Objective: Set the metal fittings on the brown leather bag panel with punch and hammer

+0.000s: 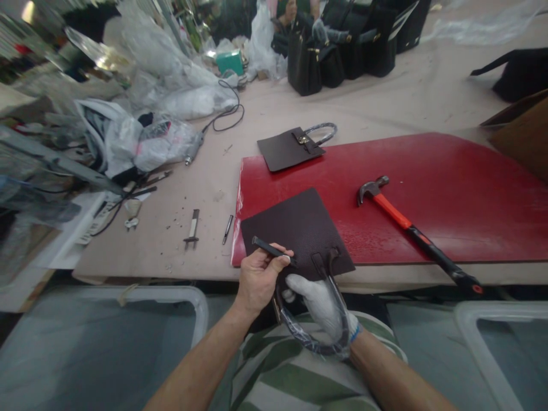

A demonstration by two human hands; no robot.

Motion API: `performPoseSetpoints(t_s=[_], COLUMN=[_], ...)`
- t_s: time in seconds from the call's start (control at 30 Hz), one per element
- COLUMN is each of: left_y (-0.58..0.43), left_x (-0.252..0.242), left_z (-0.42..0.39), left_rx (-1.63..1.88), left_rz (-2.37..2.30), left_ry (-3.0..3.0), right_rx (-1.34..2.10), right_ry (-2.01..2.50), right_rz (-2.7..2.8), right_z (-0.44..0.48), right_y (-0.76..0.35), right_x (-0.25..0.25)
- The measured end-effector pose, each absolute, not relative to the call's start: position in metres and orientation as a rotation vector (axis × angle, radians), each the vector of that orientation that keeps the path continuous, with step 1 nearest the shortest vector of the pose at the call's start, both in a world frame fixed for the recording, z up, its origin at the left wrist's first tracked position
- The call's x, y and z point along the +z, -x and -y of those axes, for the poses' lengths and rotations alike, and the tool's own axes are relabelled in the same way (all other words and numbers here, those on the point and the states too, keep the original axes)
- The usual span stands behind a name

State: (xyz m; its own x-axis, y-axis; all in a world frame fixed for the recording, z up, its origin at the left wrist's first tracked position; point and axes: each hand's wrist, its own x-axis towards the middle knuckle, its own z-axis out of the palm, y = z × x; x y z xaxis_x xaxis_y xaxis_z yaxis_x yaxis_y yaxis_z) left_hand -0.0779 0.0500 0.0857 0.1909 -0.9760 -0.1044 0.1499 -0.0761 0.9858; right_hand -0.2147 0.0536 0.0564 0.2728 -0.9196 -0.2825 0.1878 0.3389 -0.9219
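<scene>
My bare left hand [259,277] is closed round a thin dark punch-like tool [270,249], its tip resting on the near edge of a dark brown leather panel [295,231]. My right hand [319,302], in a white glove, is closed on the panel's wrapped black handle [319,344], which hangs off the table's near edge over my lap. The panel lies on a red cutting board [449,182].
A hammer [411,228] with an orange and black handle lies on the red board to the right. A second leather panel with handle [295,145] lies at the board's far edge. Small metal tools [193,227] lie left of the board. Plastic bags clutter the left; black handbags [338,51] stand far back.
</scene>
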Motion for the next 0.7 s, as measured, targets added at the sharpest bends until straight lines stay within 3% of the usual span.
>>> performPoseSetpoints(t_s=[0.13, 0.43, 0.57, 0.7], left_y=[0.08, 0.067, 0.059, 0.059], left_x=[0.087, 0.083, 0.074, 0.064], left_z=[-0.052, -0.02, -0.003, -0.005], left_rx=[-1.085, -0.88, -0.932, -0.881], left_rz=[1.018, 1.331, 1.353, 1.446], left_ry=[-1.294, -1.314, -1.364, -1.396], right_rx=[-1.003, -0.776, -0.561, -0.596], right_ry=[0.949, 0.789, 0.767, 0.826], right_rz=[-1.001, -0.993, -1.035, -1.032], right_z=[-0.053, -0.032, -0.031, -0.05], right_y=[0.212, 0.192, 0.193, 0.212], right_x=[0.062, 0.08, 0.07, 0.055])
